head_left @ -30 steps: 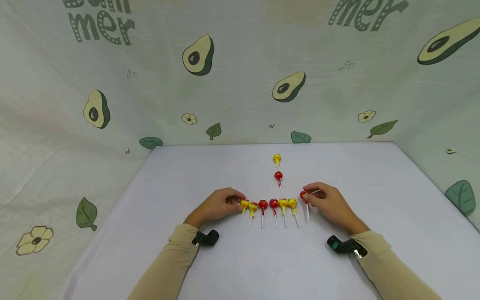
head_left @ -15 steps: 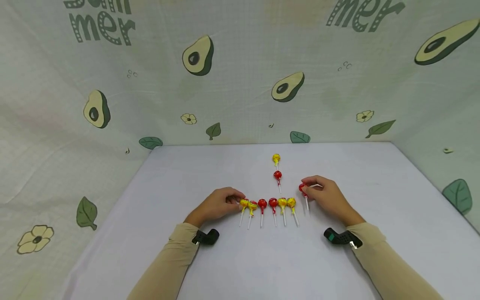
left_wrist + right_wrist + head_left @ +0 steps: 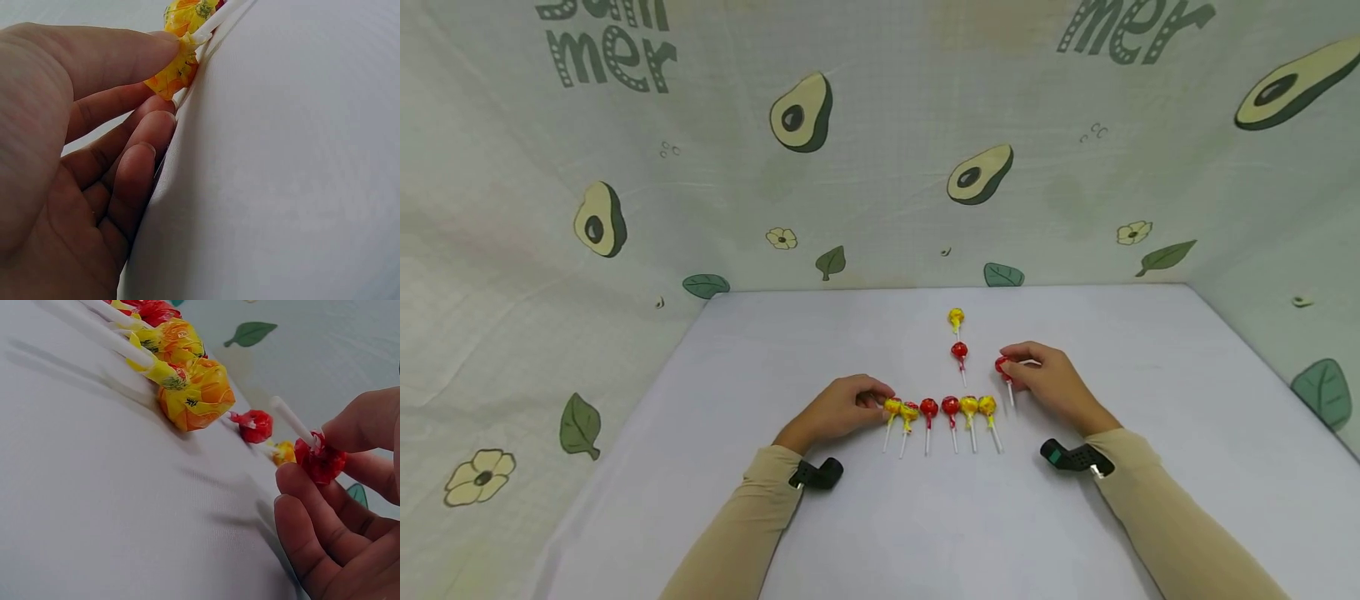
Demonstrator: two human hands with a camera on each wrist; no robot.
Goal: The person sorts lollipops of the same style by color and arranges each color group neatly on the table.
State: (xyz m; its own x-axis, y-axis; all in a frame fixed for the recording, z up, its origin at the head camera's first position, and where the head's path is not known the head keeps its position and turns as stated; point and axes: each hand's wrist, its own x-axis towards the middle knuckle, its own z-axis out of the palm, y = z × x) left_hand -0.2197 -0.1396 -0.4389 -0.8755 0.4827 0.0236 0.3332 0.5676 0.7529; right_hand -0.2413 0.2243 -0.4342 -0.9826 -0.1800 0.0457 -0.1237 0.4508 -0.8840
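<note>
Largely, the frame is filled by a pale printed cloth (image 3: 880, 192) at the top and a white table (image 3: 955, 525) below it. From the lower corners come two beige sleeves (image 3: 1172, 508). The right hand (image 3: 1048, 379), right of centre, grasps the held red lollipop (image 3: 1002, 365) by its head, between thumb and fingers; by its shadow, it seems to be above the table. The left hand (image 3: 842, 408) pinches the leftmost yellow lollipop (image 3: 891, 406), which begins a row of six lollipops (image 3: 951, 406) at the centre.

Above this row are the upper red lollipop (image 3: 959, 350) and, higher, the upper yellow lollipop (image 3: 956, 317), aligned in one column. The held one is to the right of this column and above the row's right end. Its long axis is nearly parallel to the column, with the stick pointing downward in the frame. To this column, the right hand is clearly nearer.
</note>
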